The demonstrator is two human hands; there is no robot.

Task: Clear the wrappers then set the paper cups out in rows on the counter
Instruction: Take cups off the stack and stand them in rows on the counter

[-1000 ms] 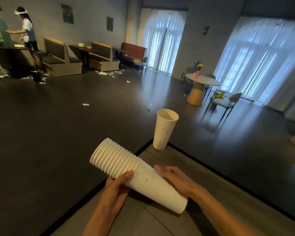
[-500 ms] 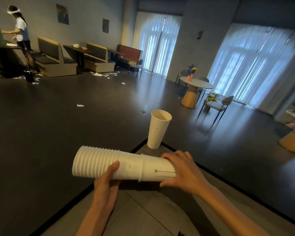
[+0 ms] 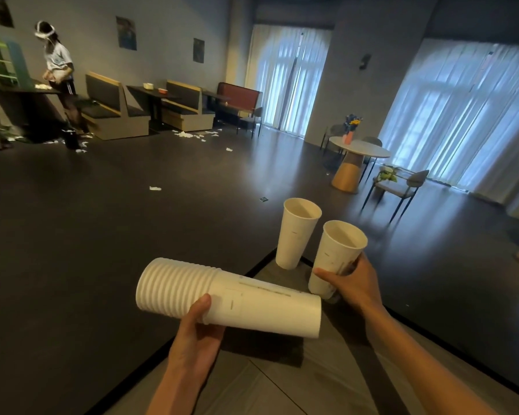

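- The stack of cups [image 3: 231,298] is smooth white paper, a long tapered tube lying almost sideways above the near counter [image 3: 282,381], its nested ribbed rims pointing left.
- The left hand [image 3: 197,333] grips the stack from below, thumb curled up over the rims.
- The right hand [image 3: 352,283] wraps round a single cup [image 3: 334,259], held mouth-up and tilted right, its base at or just above the counter; contact cannot be told.
- A standing cup [image 3: 295,232], open and hollow inside, sits upright at the counter's far corner, just left of the held one.
- The counter is matte grey with a dark edge.
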